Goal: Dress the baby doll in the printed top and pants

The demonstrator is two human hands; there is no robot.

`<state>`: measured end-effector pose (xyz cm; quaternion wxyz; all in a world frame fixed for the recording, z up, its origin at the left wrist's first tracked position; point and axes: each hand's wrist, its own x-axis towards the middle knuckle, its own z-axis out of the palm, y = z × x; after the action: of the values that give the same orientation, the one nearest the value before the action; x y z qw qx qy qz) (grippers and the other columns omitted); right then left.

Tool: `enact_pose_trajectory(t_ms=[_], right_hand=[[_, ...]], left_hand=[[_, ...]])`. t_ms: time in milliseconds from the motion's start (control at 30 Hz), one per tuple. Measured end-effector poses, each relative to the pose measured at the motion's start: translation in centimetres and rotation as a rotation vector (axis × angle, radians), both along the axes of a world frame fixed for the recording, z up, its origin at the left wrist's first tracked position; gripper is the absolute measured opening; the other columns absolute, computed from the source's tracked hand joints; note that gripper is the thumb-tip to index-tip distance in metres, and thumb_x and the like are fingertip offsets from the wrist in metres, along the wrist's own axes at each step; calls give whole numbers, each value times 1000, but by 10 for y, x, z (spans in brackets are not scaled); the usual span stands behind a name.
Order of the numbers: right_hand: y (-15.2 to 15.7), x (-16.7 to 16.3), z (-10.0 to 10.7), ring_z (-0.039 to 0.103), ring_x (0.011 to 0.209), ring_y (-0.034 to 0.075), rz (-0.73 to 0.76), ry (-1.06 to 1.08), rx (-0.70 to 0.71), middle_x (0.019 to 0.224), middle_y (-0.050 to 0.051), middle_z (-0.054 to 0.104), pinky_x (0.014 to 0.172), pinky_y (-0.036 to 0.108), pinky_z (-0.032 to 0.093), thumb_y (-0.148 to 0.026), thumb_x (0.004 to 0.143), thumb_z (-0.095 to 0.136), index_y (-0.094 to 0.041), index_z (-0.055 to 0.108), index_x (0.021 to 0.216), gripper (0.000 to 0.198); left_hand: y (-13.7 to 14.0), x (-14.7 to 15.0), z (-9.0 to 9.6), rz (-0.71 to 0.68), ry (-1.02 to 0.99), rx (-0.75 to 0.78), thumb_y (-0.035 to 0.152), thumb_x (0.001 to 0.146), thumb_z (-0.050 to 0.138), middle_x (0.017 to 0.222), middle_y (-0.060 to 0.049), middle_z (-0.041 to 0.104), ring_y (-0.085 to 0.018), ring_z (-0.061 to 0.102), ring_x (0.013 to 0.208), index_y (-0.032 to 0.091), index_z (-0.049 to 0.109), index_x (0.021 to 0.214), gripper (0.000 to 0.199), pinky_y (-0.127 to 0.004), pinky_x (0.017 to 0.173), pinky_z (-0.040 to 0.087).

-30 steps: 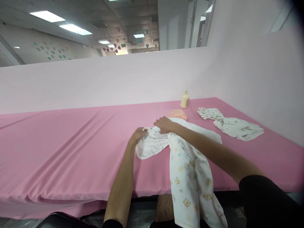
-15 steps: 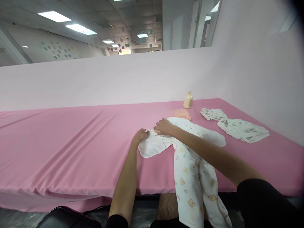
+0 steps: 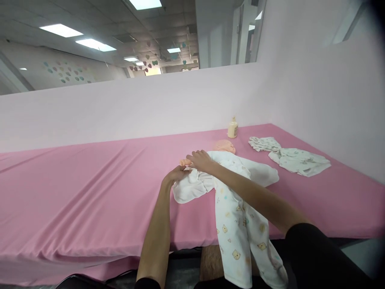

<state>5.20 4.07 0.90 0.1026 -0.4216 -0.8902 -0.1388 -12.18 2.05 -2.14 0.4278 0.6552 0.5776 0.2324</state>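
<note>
A baby doll lies on the pink cloth in a white bodysuit with long legs point(image 3: 231, 220) printed with little bears; the legs hang over the front edge. Its peach head point(image 3: 225, 146) points to the back, and its small hand point(image 3: 185, 162) sticks out on the left. My left hand point(image 3: 177, 174) is closed on the edge of the white sleeve point(image 3: 192, 188), just below the doll's hand. My right hand point(image 3: 201, 160) curls over the doll's arm beside it, fingers bent round it. The other sleeve point(image 3: 263, 172) lies spread to the right.
A cream pump bottle point(image 3: 232, 128) stands behind the doll's head. To the right lie white printed baby clothes point(image 3: 300, 160). The pink tablecloth point(image 3: 90, 192) has folds on the left. A white wall point(image 3: 120, 108) borders the back, with a dark chair point(image 3: 81, 281) at lower left.
The doll's small hand now shows out past the sleeve, between my hands. My left hand has shifted slightly under it. The whole view has moved a little.
</note>
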Motion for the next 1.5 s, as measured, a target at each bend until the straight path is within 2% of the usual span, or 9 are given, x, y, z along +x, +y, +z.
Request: enact_pose_trajectory(t_ms=[233, 467, 600, 700, 867, 1067, 1167, 1333, 1500], right_hand=[[2, -5, -6, 62, 100, 30, 26, 134, -10, 113, 14, 67, 87, 43, 44, -36, 96, 54, -17, 60, 121, 32], [-35, 26, -3, 61, 99, 27, 59, 246, 18, 109, 12, 68, 90, 37, 43, -33, 93, 55, -14, 60, 121, 33], [-63, 111, -7, 58, 109, 24, -100, 459, 92, 117, 13, 65, 97, 36, 40, -33, 99, 41, -16, 60, 117, 32], [-72, 204, -22, 60, 98, 23, -531, 830, 62, 106, 10, 66, 84, 34, 44, -35, 98, 38, -19, 62, 104, 30], [-68, 315, -50, 58, 69, 21, -983, 885, -361, 75, 8, 62, 60, 30, 39, -41, 89, 50, -19, 53, 74, 27], [-52, 326, -67, 57, 49, 15, -865, 1015, -679, 60, 8, 63, 50, 27, 44, -44, 87, 56, -17, 52, 68, 34], [-43, 323, -72, 54, 45, 14, -834, 1039, -675, 55, 5, 61, 46, 26, 41, -39, 87, 58, -18, 51, 70, 28], [-39, 326, -79, 53, 52, 14, -806, 1014, -524, 59, 2, 59, 51, 25, 36, -23, 85, 57, -20, 48, 72, 16], [-39, 330, -84, 57, 78, 20, -815, 986, -302, 82, 7, 63, 61, 28, 34, -25, 89, 49, -21, 44, 72, 18]], left_hand=[[-13, -2, 14, -160, -142, -55, 46, 72, 74, 116, -9, 68, -26, 60, 111, 18, 66, 113, 50, -35, 93, 49], [-19, 0, 14, -111, -175, -62, 48, 69, 77, 109, -10, 72, -27, 67, 101, 15, 67, 115, 57, -38, 91, 53], [-27, -9, 21, -72, -87, -52, 56, 73, 73, 119, -9, 69, -28, 63, 114, 20, 66, 118, 58, -37, 97, 51], [-33, -18, 29, -50, 35, -58, 55, 74, 72, 123, -8, 68, -28, 61, 118, 23, 64, 121, 58, -40, 100, 49], [-39, -15, 49, -11, 248, -5, 57, 75, 68, 131, -6, 62, -30, 57, 123, 28, 56, 130, 62, -43, 100, 49], [-32, 66, 76, 126, 348, 464, 53, 83, 58, 135, -11, 58, -29, 55, 123, 19, 55, 128, 56, -42, 102, 46], [-20, 133, 80, -111, 329, 635, 50, 89, 51, 131, -8, 61, -24, 57, 120, 21, 60, 120, 44, -38, 104, 45], [20, 218, 70, -468, 581, 639, 39, 92, 47, 134, -11, 59, -28, 52, 127, 17, 60, 121, 39, -41, 108, 40], [49, 245, 53, -617, 772, 479, 39, 87, 52, 126, -14, 64, -30, 58, 116, 15, 62, 116, 39, -39, 99, 44]])
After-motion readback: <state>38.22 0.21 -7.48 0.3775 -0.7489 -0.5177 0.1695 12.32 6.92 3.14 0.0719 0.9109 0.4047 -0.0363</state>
